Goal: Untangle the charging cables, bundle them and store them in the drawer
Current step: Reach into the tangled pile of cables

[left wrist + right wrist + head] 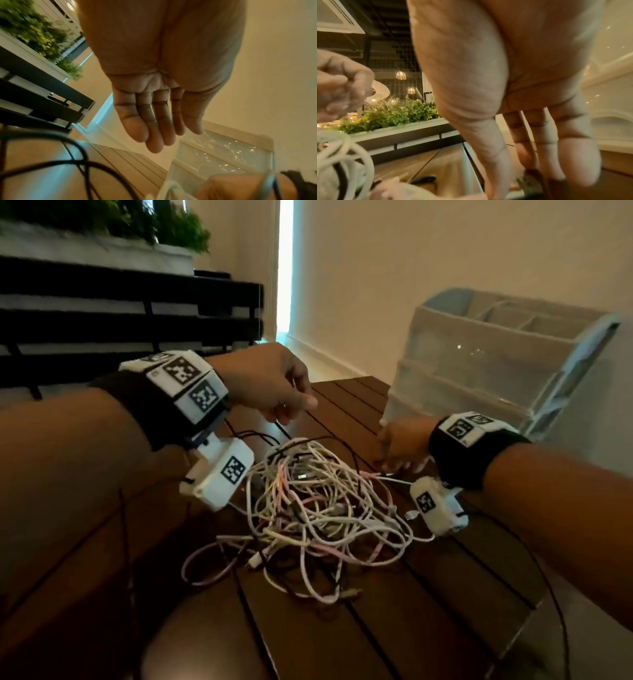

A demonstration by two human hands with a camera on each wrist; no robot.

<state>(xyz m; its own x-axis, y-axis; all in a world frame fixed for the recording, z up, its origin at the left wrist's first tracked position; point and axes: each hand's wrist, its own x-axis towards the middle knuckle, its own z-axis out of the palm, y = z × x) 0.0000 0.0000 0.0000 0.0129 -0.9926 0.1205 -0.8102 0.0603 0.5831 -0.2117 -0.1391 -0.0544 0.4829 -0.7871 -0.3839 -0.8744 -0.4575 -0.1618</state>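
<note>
Head view, starting nearest: a dark slatted wooden bench (428, 611) carries a loose tangle of cables (308, 508), white and pink strands knotted together with a few black ones, lying in the middle of the boards. One pink loop (202, 566) trails out toward the near left edge, and a white plug end (255, 559) lies at the near side of the heap.

Just beyond the tangle, the right hand (402, 445) reaches down to the far right edge of the heap, its fingers (576, 155) pointing downward, straight and loosely spread in the right wrist view, with their tips at the bench among the cable ends; whether they pinch a strand I cannot tell, since the tips are blurred.

The left hand (270, 381) hovers above the far left side of the heap, clear of it. From the head view its fingers look curled downward, but the left wrist view shows the fingers (154, 128) extended, relaxed and holding nothing.

Farther back on the right, a clear plastic drawer unit (479, 364) stands on the bench, its drawers pushed in, with open compartments on top.

Behind the left arm, a black slatted rail (120, 313) carries a white planter of green plants (102, 220).
</note>
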